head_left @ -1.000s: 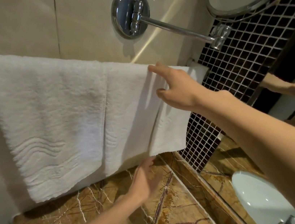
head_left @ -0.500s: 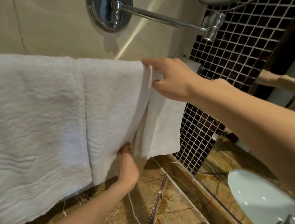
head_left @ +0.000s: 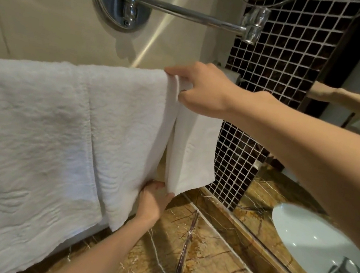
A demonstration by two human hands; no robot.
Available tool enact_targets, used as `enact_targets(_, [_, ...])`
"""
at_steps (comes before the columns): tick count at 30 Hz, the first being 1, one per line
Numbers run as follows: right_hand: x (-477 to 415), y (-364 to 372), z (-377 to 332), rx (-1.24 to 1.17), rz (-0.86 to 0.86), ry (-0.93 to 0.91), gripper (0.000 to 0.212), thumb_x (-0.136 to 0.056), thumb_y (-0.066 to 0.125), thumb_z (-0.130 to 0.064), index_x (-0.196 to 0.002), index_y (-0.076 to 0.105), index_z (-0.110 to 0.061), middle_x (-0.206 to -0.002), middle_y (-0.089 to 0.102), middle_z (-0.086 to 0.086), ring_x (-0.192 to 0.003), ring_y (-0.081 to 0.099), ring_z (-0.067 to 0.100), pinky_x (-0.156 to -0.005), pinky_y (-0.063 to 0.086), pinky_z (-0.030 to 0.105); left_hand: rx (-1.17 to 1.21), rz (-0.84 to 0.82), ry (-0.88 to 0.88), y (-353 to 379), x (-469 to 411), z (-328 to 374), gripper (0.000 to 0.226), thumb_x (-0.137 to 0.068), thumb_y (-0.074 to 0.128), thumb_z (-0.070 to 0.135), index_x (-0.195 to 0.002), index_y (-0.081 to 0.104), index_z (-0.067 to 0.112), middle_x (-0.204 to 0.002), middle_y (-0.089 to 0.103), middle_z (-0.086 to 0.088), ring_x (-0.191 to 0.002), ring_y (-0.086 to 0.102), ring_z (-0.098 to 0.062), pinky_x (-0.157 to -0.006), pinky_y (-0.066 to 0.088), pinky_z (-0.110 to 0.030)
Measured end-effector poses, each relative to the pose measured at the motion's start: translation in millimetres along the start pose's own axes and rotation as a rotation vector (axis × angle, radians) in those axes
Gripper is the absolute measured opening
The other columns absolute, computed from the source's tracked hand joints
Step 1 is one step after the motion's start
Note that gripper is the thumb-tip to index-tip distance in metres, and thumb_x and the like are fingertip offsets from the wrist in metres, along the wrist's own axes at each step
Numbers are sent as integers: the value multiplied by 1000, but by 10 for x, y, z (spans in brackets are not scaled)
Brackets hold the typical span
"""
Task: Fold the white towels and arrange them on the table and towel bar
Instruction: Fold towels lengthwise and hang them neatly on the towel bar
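Right hand [head_left: 204, 89] pinching towel [head_left: 130, 118] top, left hand [head_left: 152, 202] seemingly gripping hem

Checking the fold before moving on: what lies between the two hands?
In the head view, the folded edge of the hanging towel runs from the right hand pinching its top to the left hand at its bottom.

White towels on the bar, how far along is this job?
Done: the wide white wave-textured towel hangs draped at the left. In hand: the right hand pinches the top of the narrower white towel beside it while the left hand grips its bottom edge, seemingly folding its right flap. Left: squaring that towel; no folded towels show on the brown marble counter.
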State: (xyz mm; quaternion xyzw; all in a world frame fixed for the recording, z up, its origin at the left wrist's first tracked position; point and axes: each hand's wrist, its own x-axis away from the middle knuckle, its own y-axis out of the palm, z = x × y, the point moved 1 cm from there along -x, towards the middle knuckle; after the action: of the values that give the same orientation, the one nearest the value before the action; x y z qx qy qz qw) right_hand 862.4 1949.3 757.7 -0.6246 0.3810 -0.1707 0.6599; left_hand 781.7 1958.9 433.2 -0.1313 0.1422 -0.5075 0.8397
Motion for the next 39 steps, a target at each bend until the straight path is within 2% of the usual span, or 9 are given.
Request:
enact_targets(4, [-1,6,-3,-22,-6,-5,67,-76,49,-7,-139,48,-28,-136,57,-1,-128,47,26,-103,41,34,128,-65,-45,25,-17,29,32,-75,79,13,-91,51,9,-98,64,-10,-95,61,-24,-88,50,-35])
enact_targets(7, [17,11,3,-89,16,-5,66,-76,47,-3,-138,50,-23,-136,56,1,-129,46,25,-105,39,35,193,-73,-80,30,4,30,28,-75,77,11,-90,53,14,-91,68,-10,-87,66,-26,-83,54,-42])
enact_targets(13, [27,138,155,-99,10,84,58,-77,47,2,-135,44,-2,-140,47,16,-130,41,32,-104,35,36,96,-104,-52,24,81,-34,15,-80,74,29,-86,61,23,-85,67,8,-84,64,-13,-73,48,-25])
enact_targets(16, [14,163,233,-78,-12,152,56,-81,47,0,-136,39,1,-144,39,19,-134,34,33,-106,29,35,148,-116,-84,39,134,-16,21,-83,71,24,-97,57,16,-98,65,-2,-89,63,-17,-72,58,-35])
enact_targets(21, [13,135,256,-100,-37,198,64,-81,47,-3,-143,34,-9,-147,40,14,-135,37,31,-108,32,35,198,-104,-69,66,214,23,22,-81,72,13,-96,56,16,-95,64,-5,-85,64,-16,-62,59,-30])
enact_targets(28, [16,130,298,-91,-32,194,74,-80,50,-6,-149,28,-18,-152,36,7,-139,34,27,-109,30,30,120,-90,-38,122,283,-21,24,-79,74,8,-94,59,21,-90,67,1,-85,65,-15,-73,59,-39])
enact_targets(32, [16,134,312,-97,-28,174,72,-80,51,-7,-148,30,-17,-151,38,7,-138,35,27,-107,30,29,37,-104,-8,131,320,-4,24,-80,74,14,-90,57,27,-87,66,10,-81,63,-4,-73,57,-25])
enact_targets(35, [0,142,326,-94,-27,154,72,-79,52,-7,-147,31,-16,-151,37,7,-138,34,27,-107,30,28,1,-101,2,119,335,16,24,-80,74,17,-91,55,28,-85,62,16,-81,62,-2,-66,46,-12])
enact_targets(39, [-19,169,343,-112,-18,131,66,-79,53,-8,-142,36,-12,-147,40,10,-135,37,29,-104,32,31,22,-109,-22,80,320,75,31,-81,73,19,-108,58,18,-102,67,5,-95,63,-10,-82,52,-23])
